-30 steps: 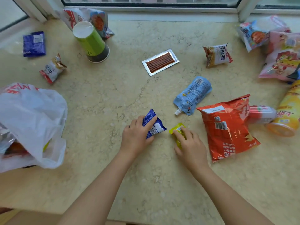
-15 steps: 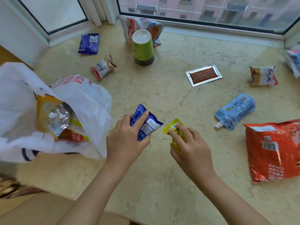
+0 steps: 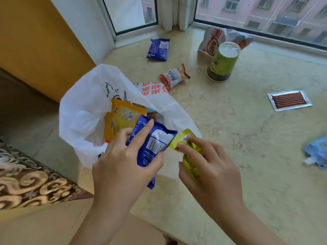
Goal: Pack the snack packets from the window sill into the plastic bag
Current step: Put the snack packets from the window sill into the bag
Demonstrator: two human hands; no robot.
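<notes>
Now that both hands have carried their snacks across from mid-sill, the left hand [image 3: 123,167] is gripping the blue packet [image 3: 152,144] over the plastic bag [image 3: 85,110] mouth while the right hand [image 3: 210,172] is pinching the yellow packet [image 3: 191,156] just beside it, ready for dropping in.

Both hands have carried their packets — blue packet [image 3: 153,138], yellow packet [image 3: 190,156] — to the plastic bag [image 3: 85,110] (mouth open).

A yellow wall [image 3: 40,41] stands on the left. Below it lies a brown cloth with gold swirls [image 3: 26,184]. Past the window glass [image 3: 265,13] there is a pink building [image 3: 247,16] with many small windows. A white window frame [image 3: 174,13] stands in the corner.
</notes>
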